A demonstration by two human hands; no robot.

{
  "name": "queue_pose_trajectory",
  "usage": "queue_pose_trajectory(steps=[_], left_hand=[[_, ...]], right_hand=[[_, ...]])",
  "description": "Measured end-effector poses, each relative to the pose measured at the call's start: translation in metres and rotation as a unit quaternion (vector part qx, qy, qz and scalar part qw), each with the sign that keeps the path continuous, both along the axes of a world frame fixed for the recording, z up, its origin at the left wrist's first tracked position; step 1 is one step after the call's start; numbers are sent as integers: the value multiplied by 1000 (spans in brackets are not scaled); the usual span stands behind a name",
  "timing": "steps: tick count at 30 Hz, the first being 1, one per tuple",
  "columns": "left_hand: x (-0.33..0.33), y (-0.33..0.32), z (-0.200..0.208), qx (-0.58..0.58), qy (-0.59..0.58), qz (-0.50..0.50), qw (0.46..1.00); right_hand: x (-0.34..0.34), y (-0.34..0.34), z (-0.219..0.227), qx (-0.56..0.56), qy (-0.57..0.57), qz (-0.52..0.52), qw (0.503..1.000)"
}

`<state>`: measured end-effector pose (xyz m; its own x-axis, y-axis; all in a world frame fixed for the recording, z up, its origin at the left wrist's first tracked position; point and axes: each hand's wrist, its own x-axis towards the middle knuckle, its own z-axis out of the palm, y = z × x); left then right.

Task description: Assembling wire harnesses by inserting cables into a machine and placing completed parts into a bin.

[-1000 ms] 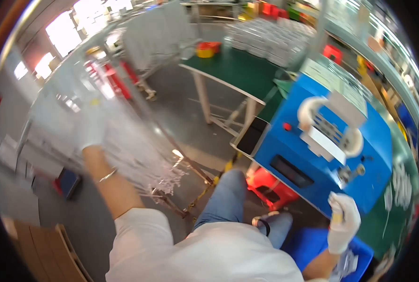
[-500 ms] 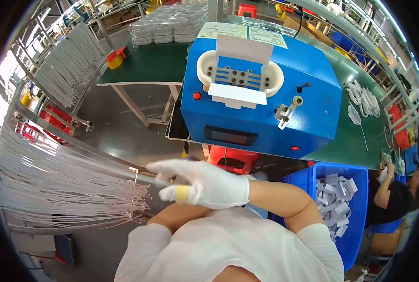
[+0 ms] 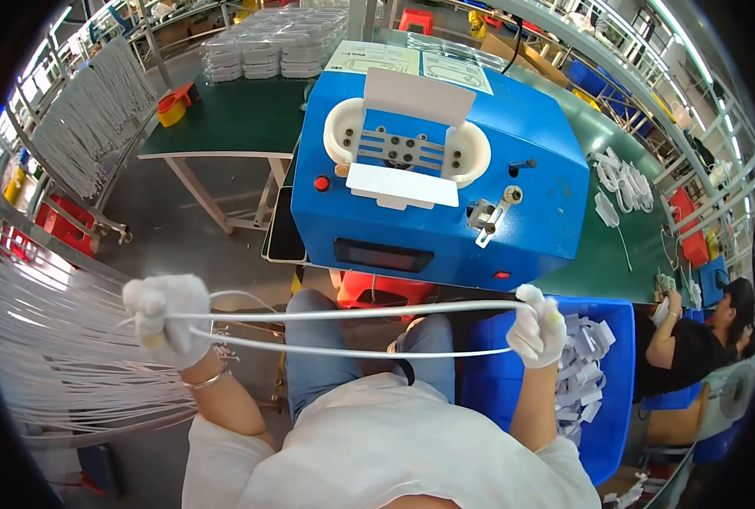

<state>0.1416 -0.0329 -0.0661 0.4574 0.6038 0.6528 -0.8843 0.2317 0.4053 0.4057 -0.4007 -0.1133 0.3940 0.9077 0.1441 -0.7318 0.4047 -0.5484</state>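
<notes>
A white cable (image 3: 369,313) stretches across in front of my body in two long strands, one above the other. My left hand (image 3: 171,321), in a white glove, is closed around its left end beside the hanging cables. My right hand (image 3: 537,331), gloved too, grips the other end near the blue bin. A thin loose loop of cable curves out beside the left hand. Beyond the strands stands a blue machine (image 3: 360,225) with a white two-ended winding holder (image 3: 343,131) on top; neither hand touches it.
Many white cables (image 3: 80,348) hang on a rack at the left. A blue bin (image 3: 619,407) with white scraps stands at the right, a red stool (image 3: 356,288) under the table. Stacked clear trays (image 3: 263,51) and coiled cables (image 3: 623,182) lie on green tables. A co-worker (image 3: 691,339) sits far right.
My right hand, which was reaching across to the cable rack, has swung back to the right. My hands are now far apart with the cable stretched between them. The view has shifted slightly.
</notes>
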Motion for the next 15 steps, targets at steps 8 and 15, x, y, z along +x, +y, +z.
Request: queue_pose_trajectory(steps=[8, 15], left_hand=[[-15, -5, -20, 49, 8, -58, 997], [72, -102, 9, 87, 253, -124, 956]], right_hand=[[13, -58, -25, -155, 46, -210, 964], [-49, 37, 87, -270, -672, -470, 504]])
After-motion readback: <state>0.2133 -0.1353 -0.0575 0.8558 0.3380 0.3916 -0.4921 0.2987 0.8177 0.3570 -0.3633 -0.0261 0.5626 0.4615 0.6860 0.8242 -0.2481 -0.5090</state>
